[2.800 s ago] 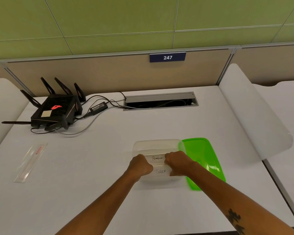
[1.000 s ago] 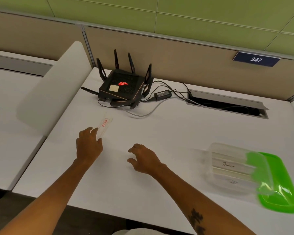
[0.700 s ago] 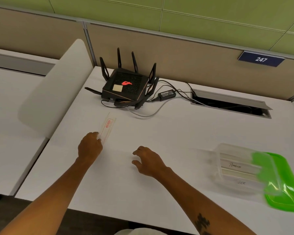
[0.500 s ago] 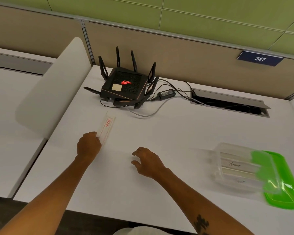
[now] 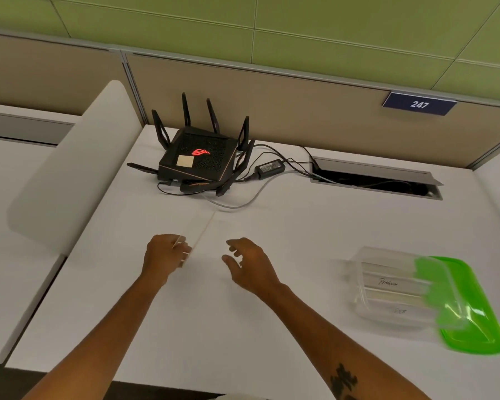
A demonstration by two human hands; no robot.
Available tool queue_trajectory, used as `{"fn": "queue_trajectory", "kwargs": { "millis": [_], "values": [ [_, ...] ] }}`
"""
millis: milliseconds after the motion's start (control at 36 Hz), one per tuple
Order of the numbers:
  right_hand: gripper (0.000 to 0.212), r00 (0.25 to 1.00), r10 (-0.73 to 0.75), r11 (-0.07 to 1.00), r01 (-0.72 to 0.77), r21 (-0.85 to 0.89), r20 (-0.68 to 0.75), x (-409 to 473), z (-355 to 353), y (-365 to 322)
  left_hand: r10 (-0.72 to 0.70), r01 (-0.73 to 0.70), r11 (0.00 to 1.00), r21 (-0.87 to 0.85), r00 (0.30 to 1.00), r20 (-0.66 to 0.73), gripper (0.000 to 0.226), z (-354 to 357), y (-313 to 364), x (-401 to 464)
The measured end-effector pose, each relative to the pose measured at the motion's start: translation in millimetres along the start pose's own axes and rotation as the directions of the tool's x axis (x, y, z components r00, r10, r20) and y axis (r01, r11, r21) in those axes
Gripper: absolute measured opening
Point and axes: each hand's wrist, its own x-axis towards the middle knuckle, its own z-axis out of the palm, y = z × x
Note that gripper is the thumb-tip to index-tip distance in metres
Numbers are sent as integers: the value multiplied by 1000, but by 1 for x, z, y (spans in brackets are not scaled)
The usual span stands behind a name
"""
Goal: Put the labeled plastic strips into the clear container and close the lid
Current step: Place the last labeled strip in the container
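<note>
Left hand (image 5: 166, 255) pinches the near end of the clear strip (image 5: 201, 236), edge-on, far end pointing at the router (image 5: 198, 161). Right hand (image 5: 250, 262) hovers beside it, fingers loosely spread, holding nothing. Advice: support the free end with the right hand so it won't flex, then carry it flat to the clear container (image 5: 393, 287), well right, green lid (image 5: 474, 310) under its far side, strips already inside

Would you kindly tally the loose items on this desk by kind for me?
Labeled plastic strips: 3, one in the left hand at, Penguin and another in the container
Clear container: 1
Green lid: 1
Router: 1
Power adapter: 1
Total: 7
</note>
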Motion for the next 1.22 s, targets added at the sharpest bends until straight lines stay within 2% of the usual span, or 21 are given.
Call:
{"fn": "queue_trajectory", "kwargs": {
  "millis": [111,250,361,528,611,750,861,944,1111,1222],
  "values": [
    [55,982,188,954,-178,243,-17,2,-15,0,-6,19,994,-107,993,122,18,20,16,-23],
    [77,908,393,747,-407,526,144,-2,-43,5,-7,74,966,-249,966,260,8,57,35,-57],
    [72,894,390,563,-422,711,222,-12,-65,16,-8,101,954,-283,950,312,12,91,46,-84],
    [60,907,339,472,-394,789,250,-31,-105,38,-41,153,933,-325,944,326,24,137,65,-120],
    [58,910,328,481,-392,784,254,-41,-127,49,-53,168,932,-321,940,338,26,156,73,-133],
    [54,909,332,517,-400,757,254,-56,-166,71,-14,132,956,-264,913,407,11,182,86,-149],
    [56,917,333,569,-383,728,222,-66,-197,94,33,45,985,-166,897,441,21,200,98,-156],
    [54,925,318,601,-365,711,207,-73,-224,113,82,-29,990,-140,916,393,15,214,109,-159],
    [64,945,310,753,-312,580,106,-86,-278,158,215,-161,967,-196,931,296,16,240,135,-164],
    [70,963,271,879,-248,408,0,-95,-310,187,260,-198,952,-234,926,275,18,261,152,-168]
  ]
}}
